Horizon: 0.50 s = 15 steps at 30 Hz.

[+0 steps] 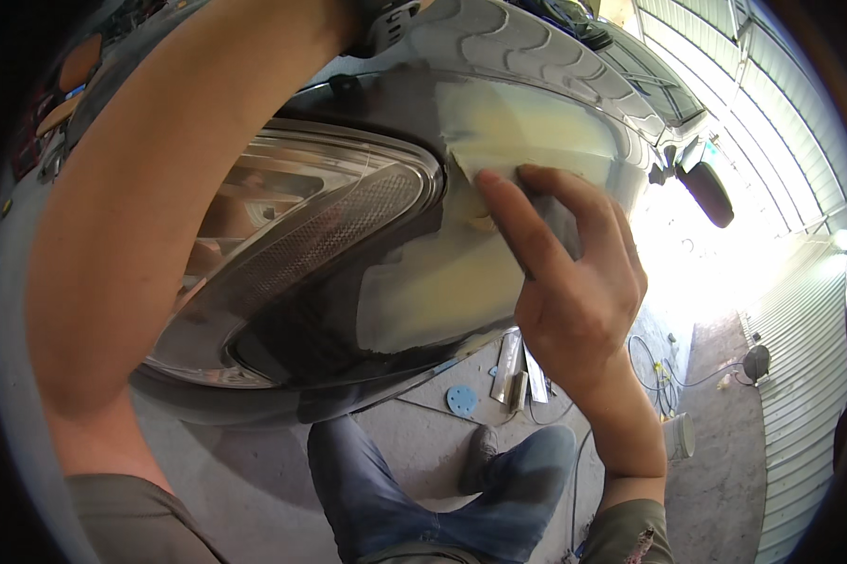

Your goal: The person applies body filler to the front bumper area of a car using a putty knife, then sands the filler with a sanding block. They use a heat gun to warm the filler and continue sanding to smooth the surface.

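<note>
Patch (442,287), pale yellow, sits on the car (508,52) by the headlight (348,202). It's likely hard: press flat, don't pinch. The right hand (588,268) has bent fingers there, slightly apart; whether they hold anything, I can't tell. Left hand's hidden.

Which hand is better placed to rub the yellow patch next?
Probably the right hand: its fingertips are at the yellowish patch. The left forearm covers part of the headlight; the left hand is out of view.
</note>
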Motion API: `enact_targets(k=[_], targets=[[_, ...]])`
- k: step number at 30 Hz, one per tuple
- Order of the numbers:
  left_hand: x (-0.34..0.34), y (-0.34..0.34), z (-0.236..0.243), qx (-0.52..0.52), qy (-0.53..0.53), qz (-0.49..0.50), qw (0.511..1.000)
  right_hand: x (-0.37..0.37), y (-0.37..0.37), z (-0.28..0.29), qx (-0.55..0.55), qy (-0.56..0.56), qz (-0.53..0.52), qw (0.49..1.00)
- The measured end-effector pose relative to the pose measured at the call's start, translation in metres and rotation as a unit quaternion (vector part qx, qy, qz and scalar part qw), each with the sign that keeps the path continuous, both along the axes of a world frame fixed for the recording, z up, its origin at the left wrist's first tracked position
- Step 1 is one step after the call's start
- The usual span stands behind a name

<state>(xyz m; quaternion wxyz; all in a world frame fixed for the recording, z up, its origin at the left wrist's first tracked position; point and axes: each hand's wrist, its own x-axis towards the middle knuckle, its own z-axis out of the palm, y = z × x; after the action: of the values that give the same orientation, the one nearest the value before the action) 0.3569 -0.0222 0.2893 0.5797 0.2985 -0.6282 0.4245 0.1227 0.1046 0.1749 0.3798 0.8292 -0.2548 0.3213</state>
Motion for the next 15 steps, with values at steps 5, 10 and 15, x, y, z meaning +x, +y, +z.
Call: enact_targets(k=[5, 10, 15], targets=[[0.001, -0.012, -0.001, -0.026, -0.073, 0.073, 0.994, 0.006, 0.017, -0.030, -0.031, -0.013, 0.008, 0.999], [0.002, -0.019, 0.001, -0.050, -0.063, 0.103, 0.991, 0.002, 0.031, -0.015, 0.026, 0.007, 0.014, 1.000], [0.004, -0.020, 0.001, -0.009, -0.040, -0.013, 0.999, -0.001, 0.016, 0.009, 0.081, -0.011, -0.025, 0.996]])
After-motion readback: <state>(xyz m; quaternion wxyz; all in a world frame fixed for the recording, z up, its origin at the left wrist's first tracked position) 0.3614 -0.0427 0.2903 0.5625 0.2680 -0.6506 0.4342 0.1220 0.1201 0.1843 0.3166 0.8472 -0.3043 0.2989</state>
